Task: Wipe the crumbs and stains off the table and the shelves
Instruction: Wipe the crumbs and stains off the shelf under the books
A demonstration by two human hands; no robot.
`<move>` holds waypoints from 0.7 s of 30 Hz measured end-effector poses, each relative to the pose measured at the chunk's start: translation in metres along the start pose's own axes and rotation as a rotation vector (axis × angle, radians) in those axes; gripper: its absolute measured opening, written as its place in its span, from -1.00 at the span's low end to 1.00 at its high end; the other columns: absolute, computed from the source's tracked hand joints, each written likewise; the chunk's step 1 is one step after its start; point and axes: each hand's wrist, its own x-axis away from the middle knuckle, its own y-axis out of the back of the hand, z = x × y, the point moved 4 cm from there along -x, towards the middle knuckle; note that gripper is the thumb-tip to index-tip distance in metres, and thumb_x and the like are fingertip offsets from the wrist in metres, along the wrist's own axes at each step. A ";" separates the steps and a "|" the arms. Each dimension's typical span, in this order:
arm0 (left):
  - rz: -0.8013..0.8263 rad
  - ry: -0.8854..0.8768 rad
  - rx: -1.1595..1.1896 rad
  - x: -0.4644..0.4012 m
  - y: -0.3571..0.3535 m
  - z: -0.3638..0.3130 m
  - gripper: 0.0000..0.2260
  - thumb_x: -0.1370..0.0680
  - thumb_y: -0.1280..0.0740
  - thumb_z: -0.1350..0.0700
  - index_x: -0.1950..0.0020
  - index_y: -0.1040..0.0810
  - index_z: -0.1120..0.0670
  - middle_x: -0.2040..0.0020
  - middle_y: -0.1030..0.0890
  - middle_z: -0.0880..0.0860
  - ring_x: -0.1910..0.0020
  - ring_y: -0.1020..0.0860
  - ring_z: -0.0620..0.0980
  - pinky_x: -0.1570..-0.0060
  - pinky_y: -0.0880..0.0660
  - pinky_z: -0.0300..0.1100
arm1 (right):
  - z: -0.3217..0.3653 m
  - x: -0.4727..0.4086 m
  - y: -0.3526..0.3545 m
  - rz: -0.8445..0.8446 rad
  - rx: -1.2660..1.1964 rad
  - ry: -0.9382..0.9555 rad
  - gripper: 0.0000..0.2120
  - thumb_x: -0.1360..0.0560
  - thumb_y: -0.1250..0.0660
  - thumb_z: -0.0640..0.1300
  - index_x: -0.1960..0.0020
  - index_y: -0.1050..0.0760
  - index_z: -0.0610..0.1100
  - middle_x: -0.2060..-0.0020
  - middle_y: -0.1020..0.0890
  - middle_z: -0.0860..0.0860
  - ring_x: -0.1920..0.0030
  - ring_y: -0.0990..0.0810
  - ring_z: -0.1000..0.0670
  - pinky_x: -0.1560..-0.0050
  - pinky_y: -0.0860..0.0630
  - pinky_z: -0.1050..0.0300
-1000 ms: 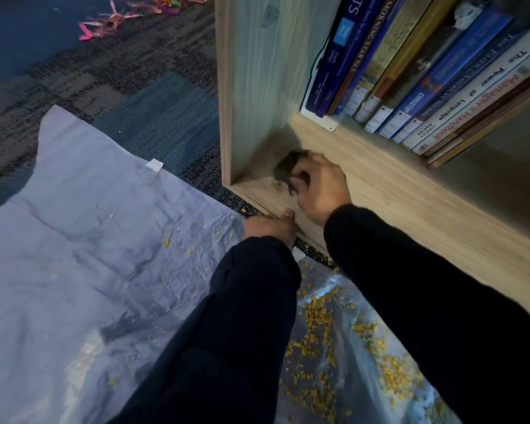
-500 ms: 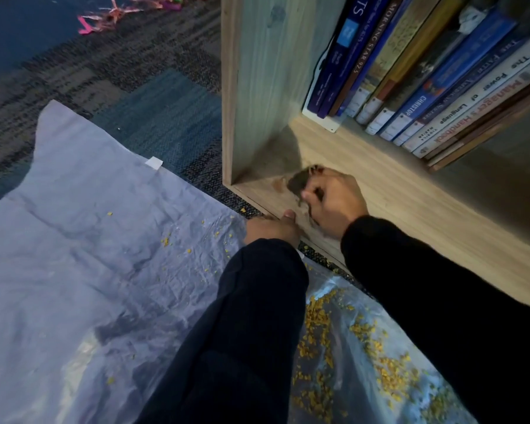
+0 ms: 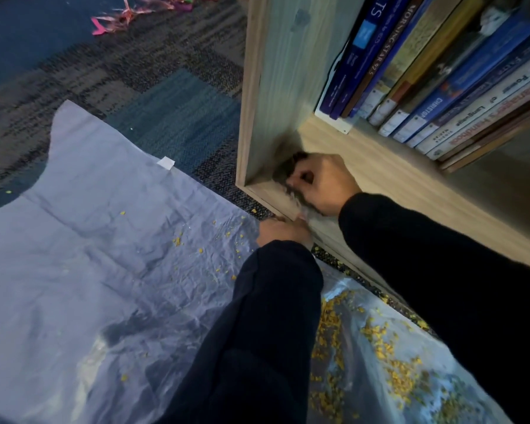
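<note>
Since half a second ago the right hand (image 3: 320, 183) has slid with its dark cloth (image 3: 291, 166) back into the left corner of the shelf (image 3: 389, 179), close against the side panel (image 3: 276, 87); before that it worked nearer the front edge. Its fingers (image 3: 300, 179) are curled round the cloth, which lies bunched under them on the shelf board. The left hand (image 3: 280, 232) has stayed at the shelf's front lip, its fingers pinching the edge of the clear plastic sheet (image 3: 89, 270) up against the wood.

That sheet lies spread over the carpet (image 3: 166, 102) and holds the yellow crumbs (image 3: 389, 356): a thick scatter at the lower right, a thin sprinkle near the left hand. A small white piece of tape (image 3: 166, 163) sits on its far edge.

On the shelf, books (image 3: 435, 87) stand leaning in a row. Readable spine words include "MORNING STAR 925", "CHRISTOF", "Power" and "Language"; a dark blue spine ends in "LTS". The other titles are too blurred to read.

Pink ribbon scraps (image 3: 126, 16) lie on the carpet at the top.
</note>
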 end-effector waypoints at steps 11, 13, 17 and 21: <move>0.056 -0.067 -0.180 0.004 0.007 -0.009 -0.56 -0.56 -0.39 -0.17 -0.23 -0.54 0.16 -0.17 -0.65 0.09 -0.15 -0.61 0.11 0.13 -0.38 -0.20 | -0.019 0.050 0.022 0.195 -0.054 0.026 -0.93 -0.47 -0.53 -0.06 0.17 -0.67 0.00 0.14 -0.66 0.05 0.11 -0.61 0.02 -0.03 -0.54 0.05; 0.098 -0.088 -0.231 0.005 0.010 -0.012 -0.53 -0.55 -0.39 -0.17 -0.26 -0.53 0.17 -0.19 -0.64 0.10 -0.15 -0.60 0.13 0.09 -0.39 -0.17 | -0.028 0.044 0.024 0.169 -0.092 -0.025 -0.93 -0.45 -0.55 -0.06 0.18 -0.68 0.05 0.14 -0.67 0.08 0.11 -0.61 0.04 -0.07 -0.55 0.07; 0.058 -0.240 -0.412 0.016 0.026 -0.018 -0.54 -0.53 -0.37 -0.23 -0.13 -0.53 0.17 0.01 -0.60 0.04 0.08 -0.56 0.11 0.12 -0.40 -0.14 | -0.032 0.021 0.007 -0.084 -0.049 -0.190 -0.95 -0.53 -0.45 0.03 0.08 -0.66 0.08 -0.02 -0.59 0.01 -0.03 -0.56 -0.07 -0.10 -0.55 -0.05; -0.298 -0.665 -0.460 0.032 0.037 -0.050 -0.64 -0.52 -0.27 -0.10 -0.06 -0.61 0.16 -0.02 -0.63 0.23 0.03 -0.56 0.27 0.08 -0.48 -0.03 | -0.020 0.046 -0.012 -0.179 0.006 -0.148 -0.74 -0.57 -0.30 0.05 -0.19 -0.66 0.08 -0.19 -0.58 -0.05 -0.23 -0.47 -0.18 -0.22 -0.42 -0.06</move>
